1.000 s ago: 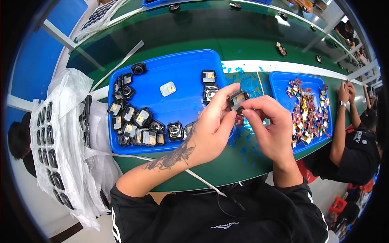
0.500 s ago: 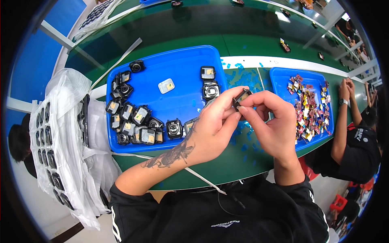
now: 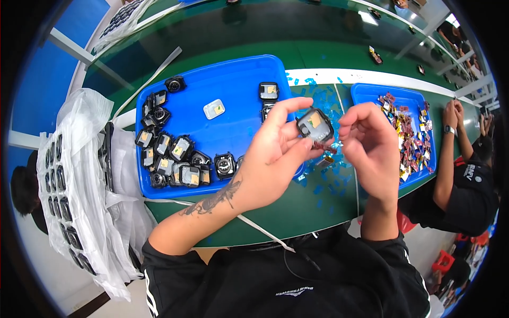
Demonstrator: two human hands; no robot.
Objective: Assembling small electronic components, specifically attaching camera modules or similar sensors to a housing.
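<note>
Fingers of my left hand (image 3: 273,159) pinch a small square black casing with a gold patch (image 3: 315,123).
Right hand (image 3: 371,146) curls loosely beside it, above the green table (image 3: 297,206).

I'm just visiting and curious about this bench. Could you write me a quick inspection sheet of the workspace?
Surface: green table.
Job's things: small black square casing; more casings in left blue tray.
Clutter: blue film scraps; colourful bits in right blue tray; plastic bags.
Hands: left hand holds the casing; right hand open beside it.
Cables: thin cord at chest.
Surroundings: another person's arm.
</note>
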